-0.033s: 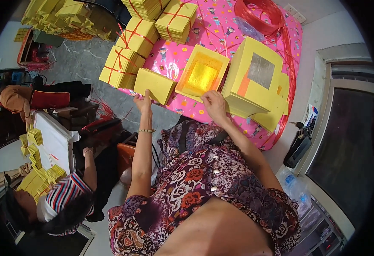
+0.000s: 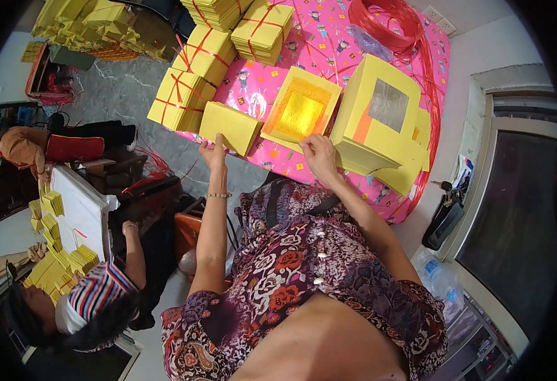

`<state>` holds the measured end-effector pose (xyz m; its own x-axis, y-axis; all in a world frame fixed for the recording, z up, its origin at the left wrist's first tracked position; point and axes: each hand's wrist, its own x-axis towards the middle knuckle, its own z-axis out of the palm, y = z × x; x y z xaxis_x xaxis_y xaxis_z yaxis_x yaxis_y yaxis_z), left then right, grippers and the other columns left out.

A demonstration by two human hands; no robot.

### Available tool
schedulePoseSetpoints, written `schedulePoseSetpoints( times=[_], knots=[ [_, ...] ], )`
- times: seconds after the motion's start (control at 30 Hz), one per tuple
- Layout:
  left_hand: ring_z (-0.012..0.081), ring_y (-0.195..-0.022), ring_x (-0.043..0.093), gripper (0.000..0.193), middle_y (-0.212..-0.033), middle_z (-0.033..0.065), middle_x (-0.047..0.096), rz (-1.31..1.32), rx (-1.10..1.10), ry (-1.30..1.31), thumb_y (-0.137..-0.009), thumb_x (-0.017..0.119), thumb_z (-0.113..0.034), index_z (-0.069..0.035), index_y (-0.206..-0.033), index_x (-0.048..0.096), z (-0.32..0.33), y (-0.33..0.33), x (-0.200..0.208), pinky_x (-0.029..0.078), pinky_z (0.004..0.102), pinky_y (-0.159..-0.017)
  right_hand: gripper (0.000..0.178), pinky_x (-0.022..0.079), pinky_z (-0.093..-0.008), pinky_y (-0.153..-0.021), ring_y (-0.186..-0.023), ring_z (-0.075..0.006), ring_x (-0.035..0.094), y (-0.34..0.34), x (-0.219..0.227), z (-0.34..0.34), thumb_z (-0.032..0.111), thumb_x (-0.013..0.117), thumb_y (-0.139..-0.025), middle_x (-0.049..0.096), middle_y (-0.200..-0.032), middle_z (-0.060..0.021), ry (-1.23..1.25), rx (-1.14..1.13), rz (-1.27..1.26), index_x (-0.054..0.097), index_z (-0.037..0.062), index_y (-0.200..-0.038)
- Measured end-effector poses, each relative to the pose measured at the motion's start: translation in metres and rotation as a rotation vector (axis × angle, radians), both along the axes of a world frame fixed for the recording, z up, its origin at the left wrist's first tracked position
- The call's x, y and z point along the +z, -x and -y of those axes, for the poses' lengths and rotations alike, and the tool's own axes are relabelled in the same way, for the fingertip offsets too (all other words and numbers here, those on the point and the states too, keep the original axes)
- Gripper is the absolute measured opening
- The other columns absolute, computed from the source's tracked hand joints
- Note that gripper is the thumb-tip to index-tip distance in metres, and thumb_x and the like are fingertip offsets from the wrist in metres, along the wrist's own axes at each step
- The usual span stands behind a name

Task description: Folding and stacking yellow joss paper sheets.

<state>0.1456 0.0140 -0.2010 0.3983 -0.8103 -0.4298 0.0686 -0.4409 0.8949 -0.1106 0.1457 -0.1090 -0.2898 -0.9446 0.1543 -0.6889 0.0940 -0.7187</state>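
My left hand is at the near edge of a small yellow paper stack, thumb against its front and fingers partly hidden beside it. Right of that lies a pile of yellow paper sheets, the top one bearing an orange patch and a shiny gold foil square. My right hand pinches at the near right corner of this pile, fingertips curled together. Close by on its right stands a taller yellow paper stack with a silver foil square on top.
Red-tied yellow bundles stand along the far left of the pink patterned table. Red plastic strips are coiled at the far right. At left, a co-worker in a striped shirt sits by a white table with yellow paper bundles.
My hands and the papers keep their places. The co-worker's arm and striped shoulder at the left have shifted slightly.
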Motion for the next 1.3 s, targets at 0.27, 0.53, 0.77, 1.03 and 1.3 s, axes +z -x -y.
schedulePoseSetpoints(
  times=[0.27,0.53,0.77,1.03,1.3],
  knots=[
    [0.0104,-0.074,0.053,0.029,-0.089,0.0049,0.053,0.127,-0.086,0.311,-0.087,0.063,-0.014,-0.001,-0.108,0.048,-0.045,0.016,-0.001,0.045,0.0242,-0.064,0.016,0.044,-0.0433,-0.070,-0.079,-0.0323,0.057,0.000,-0.006,0.006,0.015,0.062,-0.084,0.060,-0.080,-0.0148,-0.063,-0.091,0.092,0.057,0.0002,-0.083],
    [0.0178,-0.086,0.065,0.039,-0.102,0.0129,0.064,-0.436,-0.592,0.116,-0.089,0.063,-0.013,0.001,-0.121,0.046,-0.063,0.088,0.056,0.055,0.0287,-0.072,0.017,0.045,-0.0422,-0.073,-0.082,-0.0314,0.058,0.002,-0.007,0.007,0.017,0.062,-0.084,0.062,-0.082,-0.0135,-0.120,-0.110,0.175,0.057,0.0004,-0.084],
    [0.0163,-0.081,0.065,0.036,-0.093,0.0093,0.064,-0.353,-0.613,0.102,-0.088,0.065,-0.012,0.002,-0.115,0.046,-0.052,0.111,0.041,0.056,0.0290,-0.072,0.016,0.044,-0.0413,-0.075,-0.081,-0.0307,0.057,0.003,-0.012,0.008,0.016,0.063,-0.083,0.061,-0.081,-0.0124,-0.121,-0.094,0.236,0.058,0.0009,-0.082],
    [0.0154,-0.080,0.065,0.024,-0.091,0.0077,0.063,-0.457,-0.594,0.014,-0.092,0.059,-0.014,0.000,-0.109,0.049,-0.056,0.096,0.034,0.056,0.0290,-0.071,0.042,0.046,-0.0409,-0.074,-0.090,-0.0304,0.051,0.000,-0.004,0.004,0.019,0.079,-0.065,0.051,-0.092,-0.0115,-0.026,0.194,-0.294,0.054,0.0052,-0.095],
    [0.0130,-0.081,0.063,0.026,-0.094,0.0039,0.062,-0.467,-0.606,-0.029,-0.098,0.048,-0.020,-0.002,-0.116,0.053,-0.050,0.078,0.057,0.053,0.0270,-0.070,0.033,0.045,-0.0391,-0.075,-0.089,-0.0298,0.052,0.006,-0.009,0.004,0.016,0.075,-0.070,0.052,-0.092,-0.0106,-0.025,0.193,-0.264,0.054,0.0044,-0.093]
  ],
)
